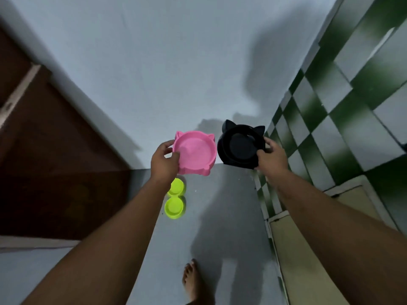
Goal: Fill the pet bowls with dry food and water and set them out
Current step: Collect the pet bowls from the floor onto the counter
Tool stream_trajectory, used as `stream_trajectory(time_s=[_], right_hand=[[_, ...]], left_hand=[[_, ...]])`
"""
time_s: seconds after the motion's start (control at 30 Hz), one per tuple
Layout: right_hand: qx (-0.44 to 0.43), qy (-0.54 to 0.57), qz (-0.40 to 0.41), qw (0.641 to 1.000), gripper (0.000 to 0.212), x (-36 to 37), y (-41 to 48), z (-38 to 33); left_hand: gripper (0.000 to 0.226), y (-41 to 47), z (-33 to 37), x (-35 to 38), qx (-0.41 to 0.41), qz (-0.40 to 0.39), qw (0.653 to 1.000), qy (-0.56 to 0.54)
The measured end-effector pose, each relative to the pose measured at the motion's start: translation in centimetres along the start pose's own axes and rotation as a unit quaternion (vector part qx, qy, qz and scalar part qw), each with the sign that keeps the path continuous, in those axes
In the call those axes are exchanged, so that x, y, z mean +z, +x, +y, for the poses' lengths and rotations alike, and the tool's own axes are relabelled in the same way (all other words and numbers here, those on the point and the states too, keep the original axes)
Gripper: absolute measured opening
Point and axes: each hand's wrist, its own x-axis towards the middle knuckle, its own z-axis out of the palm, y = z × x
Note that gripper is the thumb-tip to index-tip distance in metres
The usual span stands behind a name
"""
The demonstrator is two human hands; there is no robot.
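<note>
Stands with a bare foot point(193, 280) on grey floor point(220, 194), lime double bowl point(175, 199) lying ahead. Pinches pink cat-eared bowl point(195, 153) by its rim in left hand point(164, 160), black cat-eared bowl point(240, 148) in right hand point(272, 155), held aloft just beside each other before pale wall point(176, 62).

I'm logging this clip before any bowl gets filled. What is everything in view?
pink bowl: one, pink with cat ears, held up in the left hand
black bowl: one, black with cat ears, tilted, in the right hand
double bowl: one, lime green, on the floor by the left wrist
door: one, dark brown, left
wall: one, pale grey, ahead
tiles: many, green and white checks, right
panel: one, beige, low right
foot: one, bare, bottom centre
left hand: one, grips the pink bowl's rim
right hand: one, grips the black bowl's rim
</note>
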Motion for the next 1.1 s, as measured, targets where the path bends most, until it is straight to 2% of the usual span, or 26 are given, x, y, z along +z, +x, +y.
stream_trajectory(time_s=[0.2,0.5,0.67,0.83,1.1], right_hand=[[-0.025,0.041,0.006,0.999,0.055,-4.7,-7.1,-0.7],[-0.038,0.051,0.041,0.997,0.054,-13.6,-18.5,2.8],[-0.039,0.049,0.081,0.995,0.054,-17.5,-25.3,5.9],[-0.038,0.029,0.155,0.987,0.053,-19.7,-34.2,8.6],[0.017,0.092,0.242,0.966,0.05,-22.9,-51.2,14.0]], left_hand=[[0.032,-8.0,2.8,-2.0,0.022,0.003,1.0,-0.019],[0.031,-19.8,3.9,-4.0,0.021,0.002,0.998,-0.055],[0.031,-24.7,3.5,-5.5,0.019,-0.041,0.997,-0.069],[0.029,-30.0,3.3,-8.3,0.03,-0.101,0.992,-0.071],[0.034,-40.1,2.5,-11.9,0.044,-0.209,0.976,-0.036]])
